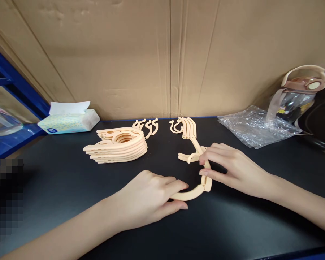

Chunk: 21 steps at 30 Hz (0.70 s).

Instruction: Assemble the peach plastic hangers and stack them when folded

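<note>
A cream plastic folding hanger (188,195) is between my two hands, bent at its joint. My left hand (154,196) grips the end of its curved lower arm between thumb and fingers. Around the upper part of the same hanger, near its hook, my right hand (230,166) is closed. Another cream piece lies close behind my right fingers; where it joins the hanger I cannot tell. Left of centre sits a neat stack of folded hangers (119,146). Several loose hooks (151,127) lie behind that stack, and several hanger arms (188,127) lie side by side at the back.
A tissue pack (69,119) stands at the back left beside a blue metal frame (18,90). At the back right, a crumpled clear plastic bag (256,126) lies before a water bottle (298,97). Cardboard (124,54) walls off the black table's (78,180) far edge.
</note>
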Tool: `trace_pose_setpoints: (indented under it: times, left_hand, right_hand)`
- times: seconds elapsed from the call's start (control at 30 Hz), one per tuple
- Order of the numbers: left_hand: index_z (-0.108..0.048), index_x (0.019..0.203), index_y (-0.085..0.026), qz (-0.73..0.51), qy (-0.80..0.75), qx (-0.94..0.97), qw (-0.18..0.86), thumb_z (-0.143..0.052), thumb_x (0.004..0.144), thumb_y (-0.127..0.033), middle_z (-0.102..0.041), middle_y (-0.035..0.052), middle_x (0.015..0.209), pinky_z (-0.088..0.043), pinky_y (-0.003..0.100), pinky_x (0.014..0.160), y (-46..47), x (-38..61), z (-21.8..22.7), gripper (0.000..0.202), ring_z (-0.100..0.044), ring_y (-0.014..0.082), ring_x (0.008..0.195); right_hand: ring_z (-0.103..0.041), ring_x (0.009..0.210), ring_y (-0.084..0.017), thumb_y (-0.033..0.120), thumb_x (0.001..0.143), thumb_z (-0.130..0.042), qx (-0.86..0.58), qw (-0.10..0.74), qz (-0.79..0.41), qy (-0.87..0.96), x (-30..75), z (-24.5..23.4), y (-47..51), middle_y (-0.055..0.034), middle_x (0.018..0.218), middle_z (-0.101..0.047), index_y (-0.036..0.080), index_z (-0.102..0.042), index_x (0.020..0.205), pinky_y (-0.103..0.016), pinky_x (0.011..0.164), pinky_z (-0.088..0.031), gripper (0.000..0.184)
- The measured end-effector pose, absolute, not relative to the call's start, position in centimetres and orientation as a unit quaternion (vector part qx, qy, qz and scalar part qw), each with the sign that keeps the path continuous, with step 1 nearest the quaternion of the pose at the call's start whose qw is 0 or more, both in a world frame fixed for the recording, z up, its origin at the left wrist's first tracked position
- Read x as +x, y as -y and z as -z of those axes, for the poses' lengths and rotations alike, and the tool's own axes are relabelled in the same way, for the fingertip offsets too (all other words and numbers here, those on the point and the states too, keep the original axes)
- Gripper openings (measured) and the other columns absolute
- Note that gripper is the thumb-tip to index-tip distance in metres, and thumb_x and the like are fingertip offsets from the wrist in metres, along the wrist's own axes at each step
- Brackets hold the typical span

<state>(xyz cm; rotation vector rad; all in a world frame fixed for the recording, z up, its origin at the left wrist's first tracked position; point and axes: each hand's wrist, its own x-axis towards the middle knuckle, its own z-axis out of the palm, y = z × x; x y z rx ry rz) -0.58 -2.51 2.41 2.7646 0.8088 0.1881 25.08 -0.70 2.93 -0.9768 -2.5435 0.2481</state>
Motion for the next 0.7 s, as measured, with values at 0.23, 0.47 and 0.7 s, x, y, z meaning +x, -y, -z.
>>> trace_pose_setpoints:
  times: [0.23,0.47,0.7]
  left_hand:
    - [-0.057,0.118,-0.021,-0.063,-0.271,0.954,0.112,-0.051,0.097,-0.034,-0.07,-0.0025,0.095,-0.038,0.026,0.057,2.54,-0.69,-2.25,0.025,-0.066,0.0146,0.069]
    - [-0.058,0.115,-0.021,-0.062,-0.268,0.956,0.101,-0.046,0.099,-0.032,-0.069,-0.002,0.088,-0.036,0.027,0.054,2.53,-0.55,-2.28,0.023,-0.065,0.0136,0.064]
    - [-0.058,0.114,-0.022,-0.065,-0.267,0.957,0.096,-0.045,0.1,-0.028,-0.07,-0.0029,0.094,-0.036,0.027,0.055,2.52,-0.43,-2.18,0.02,-0.064,0.0139,0.066]
  right_hand:
    - [-0.051,0.077,-0.016,0.017,0.095,-0.043,-0.339,0.19,-0.082,0.918,25.3,-2.51,0.43,-0.0024,0.083,-0.06,0.02,-0.054,0.087,-0.03,0.071,-0.043,0.014]
    - [-0.056,0.097,-0.018,0.008,0.092,-0.038,-0.314,0.168,-0.074,0.931,25.37,-2.4,0.46,-0.0039,0.107,-0.063,0.024,-0.061,0.091,-0.032,0.08,-0.048,0.028]
    - [-0.055,0.093,-0.017,0.012,0.097,-0.038,-0.325,0.17,-0.082,0.927,25.47,-1.97,0.16,-0.0032,0.104,-0.063,0.023,-0.059,0.09,-0.032,0.079,-0.046,0.025]
